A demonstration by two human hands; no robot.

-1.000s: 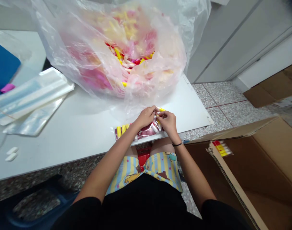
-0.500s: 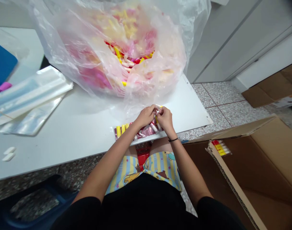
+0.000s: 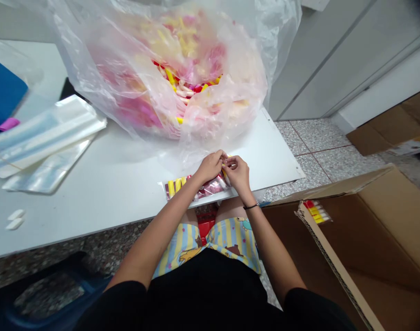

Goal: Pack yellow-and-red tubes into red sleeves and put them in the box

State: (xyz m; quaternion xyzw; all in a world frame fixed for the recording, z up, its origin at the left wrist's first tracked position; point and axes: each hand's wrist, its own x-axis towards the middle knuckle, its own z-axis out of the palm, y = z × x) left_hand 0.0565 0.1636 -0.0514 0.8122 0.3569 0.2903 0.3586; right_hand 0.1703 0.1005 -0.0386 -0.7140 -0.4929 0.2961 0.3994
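A clear plastic bag [image 3: 215, 187] lies flat along the table's front edge, with yellow-and-white sticks and a dark red backing inside. At its right end my left hand [image 3: 212, 165] is closed, its fingertips pinching by the bag's mouth. My right hand [image 3: 239, 175] meets it there, thumb and fingers pressed on a yellow-and-white stick [image 3: 225, 173] that is mostly covered. The fingers hide the exact grip. Several yellow ends [image 3: 177, 185] show at the bag's left end, left of my forearm.
Behind my hands sits a large translucent sack [image 3: 203, 115] of red, yellow, pink and white sticks. Flat clear bags [image 3: 51, 133] are stacked at the left, near two small white pieces [image 3: 15, 224]. An open cardboard box [image 3: 378, 230] stands at the right, a packed bag [image 3: 317, 212] inside.
The white stick that stuck up between my hands has dropped lower and is largely hidden. My right fingers have shifted slightly and straightened a little. My left hand stays nearly in place.
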